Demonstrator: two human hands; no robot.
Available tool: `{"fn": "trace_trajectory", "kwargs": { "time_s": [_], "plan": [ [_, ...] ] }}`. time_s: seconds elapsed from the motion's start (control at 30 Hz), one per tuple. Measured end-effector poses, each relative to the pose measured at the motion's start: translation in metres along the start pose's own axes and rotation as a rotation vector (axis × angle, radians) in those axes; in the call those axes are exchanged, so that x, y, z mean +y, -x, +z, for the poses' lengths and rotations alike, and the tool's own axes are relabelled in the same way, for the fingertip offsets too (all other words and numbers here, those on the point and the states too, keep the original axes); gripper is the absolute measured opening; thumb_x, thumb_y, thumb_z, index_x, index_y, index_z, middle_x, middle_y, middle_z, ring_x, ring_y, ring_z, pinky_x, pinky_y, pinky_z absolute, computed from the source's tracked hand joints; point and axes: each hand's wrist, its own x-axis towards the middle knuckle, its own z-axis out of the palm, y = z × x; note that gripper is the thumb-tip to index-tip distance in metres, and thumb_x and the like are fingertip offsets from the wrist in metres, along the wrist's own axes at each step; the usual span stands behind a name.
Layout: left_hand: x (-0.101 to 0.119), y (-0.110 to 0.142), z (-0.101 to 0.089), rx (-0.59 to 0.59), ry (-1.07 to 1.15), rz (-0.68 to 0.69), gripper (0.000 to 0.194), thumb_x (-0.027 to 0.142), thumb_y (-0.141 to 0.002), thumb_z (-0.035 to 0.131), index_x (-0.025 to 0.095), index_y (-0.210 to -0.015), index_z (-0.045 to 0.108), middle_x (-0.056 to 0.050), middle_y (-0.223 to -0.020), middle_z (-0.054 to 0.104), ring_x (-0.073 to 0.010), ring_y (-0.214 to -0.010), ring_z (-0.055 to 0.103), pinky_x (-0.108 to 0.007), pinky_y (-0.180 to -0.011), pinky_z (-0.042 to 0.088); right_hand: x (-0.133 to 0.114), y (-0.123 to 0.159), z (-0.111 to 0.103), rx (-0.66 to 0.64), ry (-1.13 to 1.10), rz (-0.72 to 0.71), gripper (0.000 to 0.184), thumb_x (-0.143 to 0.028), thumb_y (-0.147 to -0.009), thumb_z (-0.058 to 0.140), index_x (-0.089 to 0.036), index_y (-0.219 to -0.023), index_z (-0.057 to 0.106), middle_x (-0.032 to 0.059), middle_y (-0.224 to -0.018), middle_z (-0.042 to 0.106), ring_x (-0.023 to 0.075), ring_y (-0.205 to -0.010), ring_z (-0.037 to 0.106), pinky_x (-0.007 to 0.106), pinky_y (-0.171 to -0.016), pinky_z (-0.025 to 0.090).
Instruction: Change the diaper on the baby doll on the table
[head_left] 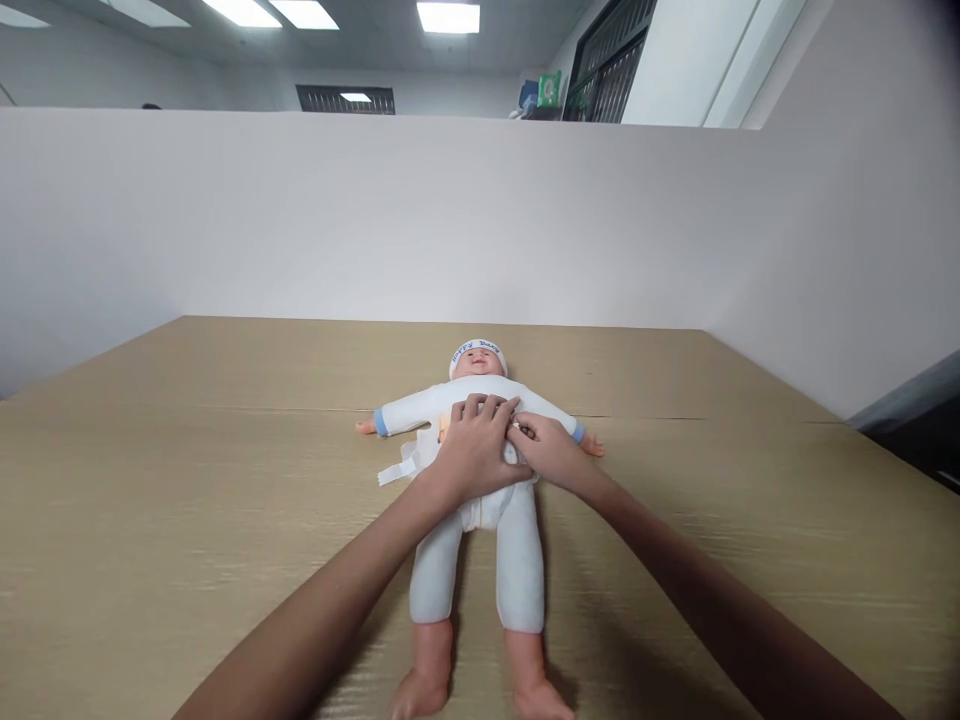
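Observation:
A baby doll [519,570] in a white suit with blue cuffs lies on its back, head away from me, arms spread. A white diaper [484,514] is around its hips. My left hand [480,450] lies over the diaper's front at the belly, fingers stretched out and slightly apart. At the diaper's right side, my right hand [553,452] is closed in a pinch on its edge; the pinched part is mostly hidden by the fingers. On the left, a white fastening tab [397,471] sticks out loose from the diaper. The doll wears a white lettered headband [478,347].
The doll rests on a wide tan table [225,500] with a seam across it. A white partition [412,220] rises behind the table and along the right. A dark object [919,425] stands at the right edge. Beyond the partition are blue and green items [549,90].

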Motion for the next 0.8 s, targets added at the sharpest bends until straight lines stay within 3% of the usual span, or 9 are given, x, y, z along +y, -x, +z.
{"fn": "trace_trajectory", "kwargs": {
  "time_s": [0.1, 0.17, 0.27, 0.37, 0.47, 0.53, 0.63, 0.7, 0.8],
  "plan": [
    [-0.006, 0.001, -0.006, -0.044, 0.101, -0.011, 0.092, 0.049, -0.08, 0.084, 0.022, -0.16, 0.047, -0.015, -0.152, 0.061, -0.0433, -0.139, 0.046, -0.061, -0.117, 0.038, -0.007, 0.018, 0.015, 0.148, 0.024, -0.06, 0.021, -0.041, -0.1, 0.053, -0.022, -0.095, 0.06, 0.0073, -0.096, 0.067, 0.0254, -0.09, 0.061, 0.04, -0.086, 0.05],
    [-0.011, 0.002, -0.014, -0.11, 0.209, 0.004, 0.095, 0.045, -0.08, 0.085, 0.022, -0.161, 0.044, -0.015, -0.156, 0.057, -0.0434, -0.143, 0.043, -0.063, -0.12, 0.038, -0.008, 0.04, 0.018, 0.214, 0.029, -0.159, 0.027, -0.042, -0.105, 0.053, -0.021, -0.117, 0.064, 0.0128, -0.12, 0.068, 0.0297, -0.114, 0.062, 0.047, -0.105, 0.05],
    [-0.02, 0.007, -0.03, -0.179, 0.447, 0.028, 0.088, 0.047, -0.084, 0.085, 0.024, -0.16, 0.046, -0.016, -0.163, 0.052, -0.0405, -0.15, 0.043, -0.061, -0.124, 0.039, -0.006, 0.071, 0.019, 0.172, 0.09, -0.31, 0.044, -0.038, -0.114, 0.047, -0.025, -0.155, 0.054, 0.0129, -0.159, 0.054, 0.0302, -0.151, 0.046, 0.054, -0.128, 0.037],
    [-0.033, 0.023, -0.042, -0.141, 0.699, -0.005, 0.071, 0.05, -0.102, 0.068, 0.028, -0.162, 0.04, -0.015, -0.163, 0.052, -0.0325, -0.151, 0.049, -0.054, -0.125, 0.042, -0.003, 0.086, 0.018, 0.095, 0.166, -0.368, 0.055, -0.035, -0.117, 0.04, -0.027, -0.171, 0.034, 0.0092, -0.173, 0.042, 0.0282, -0.162, 0.035, 0.055, -0.133, 0.033],
    [-0.055, 0.051, -0.043, -0.011, 0.685, -0.116, 0.063, 0.047, -0.112, 0.049, 0.031, -0.168, 0.025, -0.014, -0.16, 0.055, -0.0276, -0.152, 0.049, -0.053, -0.128, 0.038, -0.009, 0.081, 0.014, 0.165, 0.178, -0.396, 0.052, -0.032, -0.116, 0.038, -0.027, -0.168, 0.039, 0.0098, -0.169, 0.049, 0.029, -0.159, 0.041, 0.056, -0.131, 0.035],
    [-0.074, 0.073, -0.038, 0.064, 0.538, -0.189, 0.063, 0.048, -0.112, 0.049, 0.029, -0.167, 0.024, -0.014, -0.158, 0.055, -0.0281, -0.151, 0.047, -0.055, -0.129, 0.034, -0.02, 0.07, 0.012, 0.24, 0.169, -0.408, 0.044, -0.031, -0.115, 0.04, -0.025, -0.158, 0.049, 0.0113, -0.157, 0.06, 0.0303, -0.149, 0.051, 0.055, -0.126, 0.041],
    [-0.098, 0.102, -0.029, 0.113, 0.331, -0.263, 0.054, 0.049, -0.107, 0.054, 0.022, -0.151, 0.04, -0.016, -0.145, 0.06, -0.0311, -0.138, 0.055, -0.055, -0.121, 0.04, -0.044, 0.046, 0.015, 0.264, 0.162, -0.418, 0.024, -0.03, -0.112, 0.047, -0.023, -0.129, 0.063, 0.011, -0.128, 0.071, 0.0299, -0.123, 0.064, 0.048, -0.109, 0.05],
    [-0.106, 0.115, -0.025, 0.103, 0.198, -0.312, 0.039, 0.049, -0.104, 0.054, 0.02, -0.129, 0.052, -0.015, -0.13, 0.066, -0.0329, -0.124, 0.06, -0.054, -0.11, 0.046, -0.06, 0.029, 0.021, 0.203, 0.166, -0.379, 0.012, -0.031, -0.11, 0.052, -0.023, -0.111, 0.061, 0.008, -0.109, 0.071, 0.0275, -0.105, 0.066, 0.042, -0.095, 0.052],
    [-0.106, 0.123, -0.023, 0.013, 0.008, -0.393, 0.029, 0.05, -0.101, 0.055, 0.021, -0.107, 0.055, -0.013, -0.114, 0.071, -0.0359, -0.113, 0.063, -0.053, -0.1, 0.046, -0.077, 0.008, 0.032, 0.099, 0.267, -0.255, 0.019, -0.035, -0.103, 0.061, -0.025, -0.091, 0.05, 0.0029, -0.091, 0.065, 0.0252, -0.089, 0.063, 0.037, -0.078, 0.045]
  ]
}}
